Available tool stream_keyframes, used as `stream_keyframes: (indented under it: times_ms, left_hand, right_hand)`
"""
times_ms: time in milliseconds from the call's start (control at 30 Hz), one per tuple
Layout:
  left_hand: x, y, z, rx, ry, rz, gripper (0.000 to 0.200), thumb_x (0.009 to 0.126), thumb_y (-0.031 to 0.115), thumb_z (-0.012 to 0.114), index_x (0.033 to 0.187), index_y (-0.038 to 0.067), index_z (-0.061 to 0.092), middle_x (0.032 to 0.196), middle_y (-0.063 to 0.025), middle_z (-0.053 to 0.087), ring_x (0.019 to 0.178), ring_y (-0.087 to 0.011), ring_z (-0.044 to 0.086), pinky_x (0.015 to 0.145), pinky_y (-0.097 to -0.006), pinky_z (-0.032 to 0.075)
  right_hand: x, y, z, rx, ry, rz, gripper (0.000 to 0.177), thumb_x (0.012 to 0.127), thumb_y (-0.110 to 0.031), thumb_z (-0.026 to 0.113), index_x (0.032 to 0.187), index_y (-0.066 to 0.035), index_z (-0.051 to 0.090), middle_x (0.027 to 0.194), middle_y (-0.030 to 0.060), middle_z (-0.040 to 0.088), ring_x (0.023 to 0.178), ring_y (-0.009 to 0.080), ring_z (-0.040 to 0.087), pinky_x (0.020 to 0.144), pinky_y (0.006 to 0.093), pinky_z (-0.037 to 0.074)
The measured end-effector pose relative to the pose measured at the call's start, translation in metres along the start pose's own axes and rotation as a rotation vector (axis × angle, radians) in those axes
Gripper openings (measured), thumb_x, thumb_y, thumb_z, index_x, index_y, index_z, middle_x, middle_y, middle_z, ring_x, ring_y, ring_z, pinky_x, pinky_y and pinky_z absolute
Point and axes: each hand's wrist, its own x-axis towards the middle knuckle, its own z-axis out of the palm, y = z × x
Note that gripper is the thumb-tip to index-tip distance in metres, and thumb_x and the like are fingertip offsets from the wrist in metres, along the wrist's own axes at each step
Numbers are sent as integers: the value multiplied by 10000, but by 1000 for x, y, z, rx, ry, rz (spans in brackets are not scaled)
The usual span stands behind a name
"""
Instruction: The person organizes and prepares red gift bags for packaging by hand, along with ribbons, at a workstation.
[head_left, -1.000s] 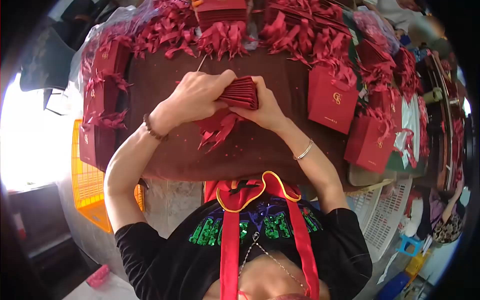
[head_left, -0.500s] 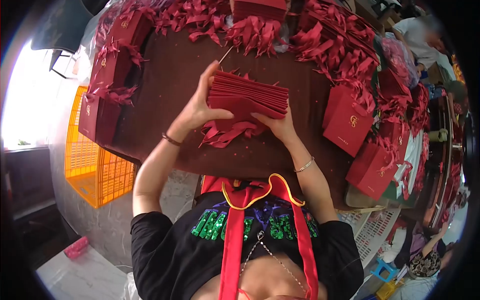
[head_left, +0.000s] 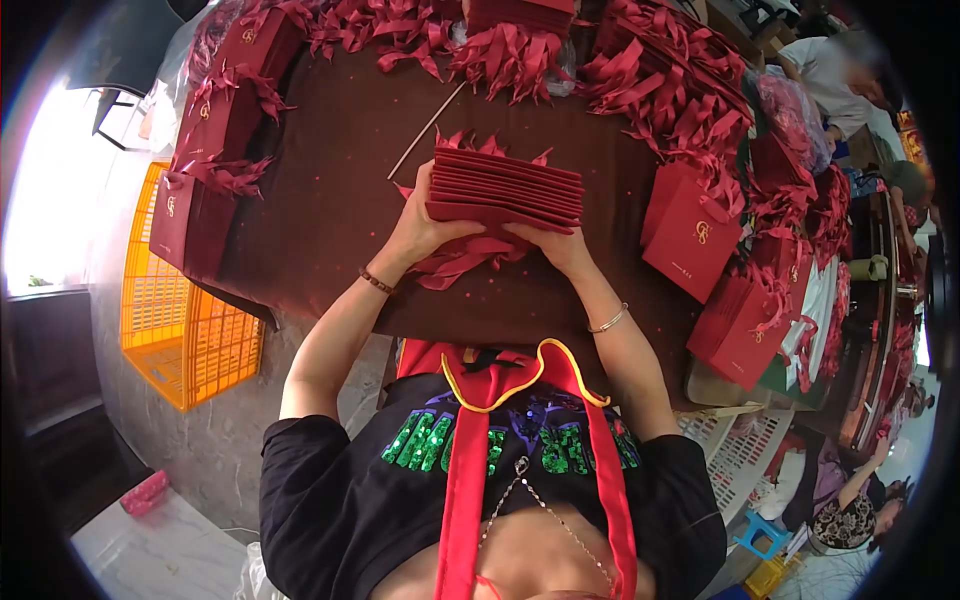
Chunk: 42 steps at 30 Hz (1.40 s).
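Observation:
A stack of red folded paper bags (head_left: 506,188) is held between my two hands above the brown cloth of the table (head_left: 330,240). My left hand (head_left: 428,225) grips the stack's left end, thumb along the near face. On the right end, my right hand (head_left: 556,245) closes the same way, thumb on the near face. Red ribbons (head_left: 468,262) hang out below the stack, and more ribbon ends show beyond it. A thin stick (head_left: 425,132) lies on the cloth just past my left hand.
Ribboned red bags (head_left: 692,232) stand along the right side, others (head_left: 190,215) along the left edge. Ribbon heaps (head_left: 510,60) line the far side. An orange crate (head_left: 190,335) is at the lower left. A person in white (head_left: 830,75) is at the upper right.
The stack has moved slightly right, and its bags sit more evenly together. My left hand has shifted right and lowered its fingers behind the stack. The stick's full length now shows.

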Motion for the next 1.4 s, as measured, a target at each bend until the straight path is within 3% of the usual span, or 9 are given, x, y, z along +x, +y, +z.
stream_keyframes:
  times_ms: [433, 600, 900, 1033, 1067, 1200, 1300, 1367, 1400]
  left_hand:
    - [19, 80, 0, 145, 209, 151, 714, 607, 179, 817, 1168, 6, 411, 1026, -157, 618, 962, -226, 609, 823, -333, 483]
    - [34, 93, 2, 205, 239, 20, 681, 627, 169, 802, 1163, -11, 423, 1044, -154, 609, 970, -221, 599, 838, -340, 475]
    - [141, 127, -38, -301, -24, -3, 473, 721, 22, 695, 1138, -25, 477, 1034, -94, 598, 923, -162, 586, 821, -299, 482]
    - [154, 108, -55, -373, 42, -52, 401, 750, 15, 655, 1126, -12, 518, 995, -81, 617, 857, -171, 610, 784, -295, 498]
    - [162, 106, -64, -411, 42, -99, 376, 757, 27, 655, 1111, -11, 533, 994, -81, 619, 856, -172, 611, 783, -293, 498]
    - [186, 133, -92, -501, 122, -153, 312, 803, 64, 619, 1093, -20, 538, 1012, -106, 615, 858, -200, 623, 786, -317, 515]
    - [195, 151, -112, -409, 228, -137, 334, 826, 64, 584, 1136, -26, 502, 1046, -137, 599, 910, -235, 616, 807, -353, 522]
    - [196, 149, -129, -345, 243, -110, 361, 827, 69, 580, 1158, -35, 480, 1045, -147, 596, 904, -241, 617, 805, -350, 524]
    - [195, 145, -138, -344, 247, -113, 361, 827, 69, 580, 1158, -35, 480, 1045, -147, 596, 904, -241, 617, 805, -350, 524]
  right_hand:
    - [18, -72, 5, 199, 113, -212, 490, 693, 60, 687, 1147, -26, 525, 1061, 47, 591, 960, 144, 562, 867, 288, 448]
    - [28, -80, 7, 438, 229, 11, 456, 731, 30, 667, 1154, -22, 506, 1069, 70, 591, 971, 170, 574, 855, 309, 468]
    - [121, -135, -20, 482, 58, 17, 456, 754, -62, 686, 1165, -13, 495, 1077, 74, 590, 958, 169, 583, 828, 305, 488]
    - [144, -136, -28, 550, -98, 180, 518, 808, -234, 665, 1237, -45, 444, 1124, 67, 571, 992, 172, 573, 887, 325, 457]
    - [163, -130, -32, 614, -180, 207, 534, 852, -422, 566, 1233, -63, 455, 1126, 46, 575, 1010, 170, 561, 868, 337, 453]
    - [233, -135, -69, 553, -132, 270, 548, 889, -505, 435, 1239, -84, 451, 1090, 20, 598, 982, 161, 570, 814, 348, 460]
    - [291, -126, -90, -39, 78, 218, 443, 896, -443, 421, 1164, -108, 536, 992, 46, 635, 903, 201, 599, 773, 361, 457]
    - [329, -97, -109, -940, -7, -244, 331, 871, -327, 445, 1052, -107, 613, 947, 85, 631, 906, 259, 594, 792, 388, 452]
    - [344, -87, -112, -995, -24, -187, 279, 834, -253, 464, 977, -98, 647, 992, 124, 596, 956, 304, 561, 816, 393, 446]
